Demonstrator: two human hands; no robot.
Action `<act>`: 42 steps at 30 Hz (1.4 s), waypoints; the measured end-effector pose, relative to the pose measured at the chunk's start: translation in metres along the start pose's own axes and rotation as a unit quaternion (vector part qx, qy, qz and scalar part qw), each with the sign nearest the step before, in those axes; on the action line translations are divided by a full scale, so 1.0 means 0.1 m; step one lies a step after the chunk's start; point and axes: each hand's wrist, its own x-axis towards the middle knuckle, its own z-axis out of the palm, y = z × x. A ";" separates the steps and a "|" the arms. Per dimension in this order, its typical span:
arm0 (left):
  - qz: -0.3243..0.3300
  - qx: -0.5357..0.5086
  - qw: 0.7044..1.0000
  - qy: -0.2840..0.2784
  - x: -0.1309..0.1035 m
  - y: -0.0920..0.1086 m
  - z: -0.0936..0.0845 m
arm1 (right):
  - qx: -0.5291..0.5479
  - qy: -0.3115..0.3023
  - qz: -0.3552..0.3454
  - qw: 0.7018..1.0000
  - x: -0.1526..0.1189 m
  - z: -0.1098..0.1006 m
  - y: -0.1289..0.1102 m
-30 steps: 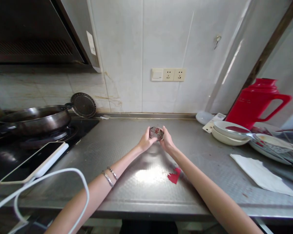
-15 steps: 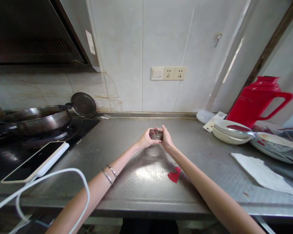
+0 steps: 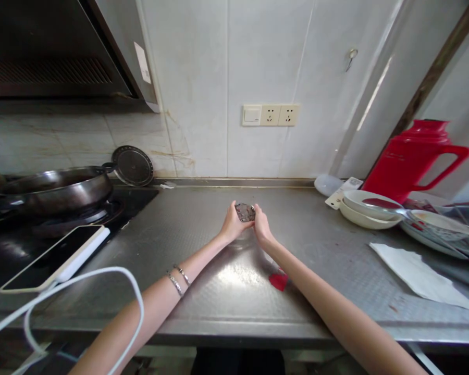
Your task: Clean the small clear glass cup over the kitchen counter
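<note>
Above the middle of the steel counter, both hands are around a small rounded object (image 3: 245, 212), dark grey-brown with a shiny, mottled surface. Its exact kind I cannot make out. My left hand (image 3: 233, 225) grips its left side, with the thumb along the near edge. On the other side my right hand (image 3: 261, 224) presses against it with the fingers close together. Part of the object is hidden by the fingers. A small red scrap (image 3: 278, 282) lies on the counter beside my right forearm, partly covered by it.
At left, a steel pan (image 3: 58, 190) sits on the black stove, with a phone (image 3: 52, 260) in front and a white cable (image 3: 113, 270) crossing my left forearm. Stacked bowls (image 3: 369, 221), a red thermos jug (image 3: 406, 161) and a white paper (image 3: 420, 276) are at right.
The object has turned in my hands, now showing a greyer face where dark red showed before. Both hands have shifted slightly left. The red scrap shows a different outline.
</note>
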 end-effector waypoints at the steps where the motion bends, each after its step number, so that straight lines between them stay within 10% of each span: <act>1: -0.011 -0.024 1.000 -0.010 0.00 0.01 0.00 | -0.002 0.001 0.002 1.000 0.02 -0.01 -0.01; 19: -0.079 -0.174 0.959 -0.211 -0.05 0.09 -0.03 | -0.015 -0.028 0.039 0.999 0.07 -0.14 -0.20; 42: 0.017 0.025 1.000 -0.002 0.04 -0.03 -0.06 | -0.093 -0.006 -0.043 0.995 -0.07 0.01 -0.07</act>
